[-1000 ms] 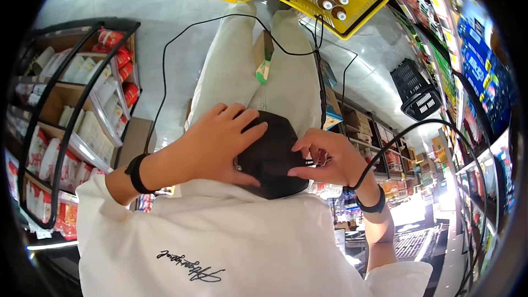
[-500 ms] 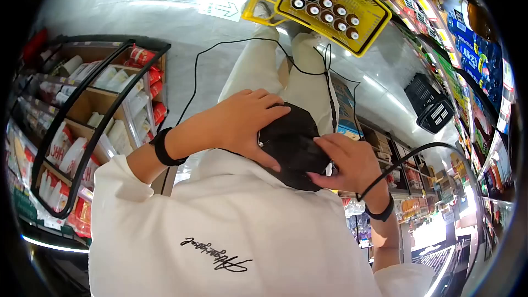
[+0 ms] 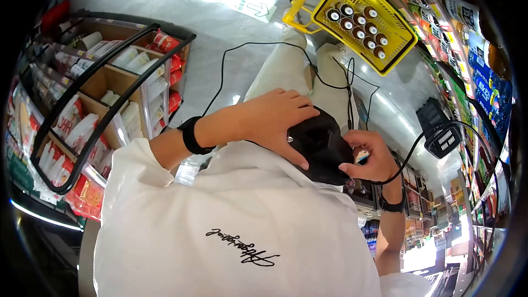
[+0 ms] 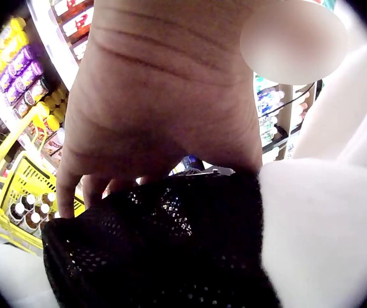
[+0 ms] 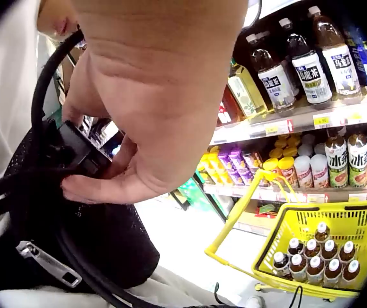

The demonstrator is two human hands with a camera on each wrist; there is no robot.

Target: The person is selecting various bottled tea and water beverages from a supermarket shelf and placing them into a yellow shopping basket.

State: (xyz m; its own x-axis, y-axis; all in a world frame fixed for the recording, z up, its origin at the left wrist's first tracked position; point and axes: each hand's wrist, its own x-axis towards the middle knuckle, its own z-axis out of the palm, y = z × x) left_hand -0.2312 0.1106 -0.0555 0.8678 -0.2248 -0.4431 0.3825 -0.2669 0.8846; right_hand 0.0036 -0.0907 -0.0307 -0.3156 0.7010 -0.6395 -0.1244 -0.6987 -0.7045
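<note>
A black mesh pouch [image 3: 322, 143] lies at the person's waist, against the white shirt. My left hand [image 3: 269, 121] grips its left side, with the fingers over the far edge and the thumb on the near face. My right hand [image 3: 371, 157] is at the pouch's right end, thumb and fingers curled. Between them, the right wrist view shows a small black box-shaped thing [image 5: 80, 151]; its kind I cannot tell. A silver zipper pull [image 5: 48, 264] hangs on the pouch below the thumb, beside black cables [image 5: 77, 256].
A yellow basket [image 3: 397, 34] with several brown bottles [image 3: 360, 33] stands on the floor ahead. Shelves [image 3: 132, 80] of packets flank the left, drink shelves [image 5: 312, 119] the right. A black basket [image 3: 440, 132] stands at right. A loose cable [image 3: 223, 77] loops across the legs.
The head view has turned, so the surroundings shift right. The left hand keeps its grip on the pouch. The right hand's fingers went from over the pouch to curled at its right end.
</note>
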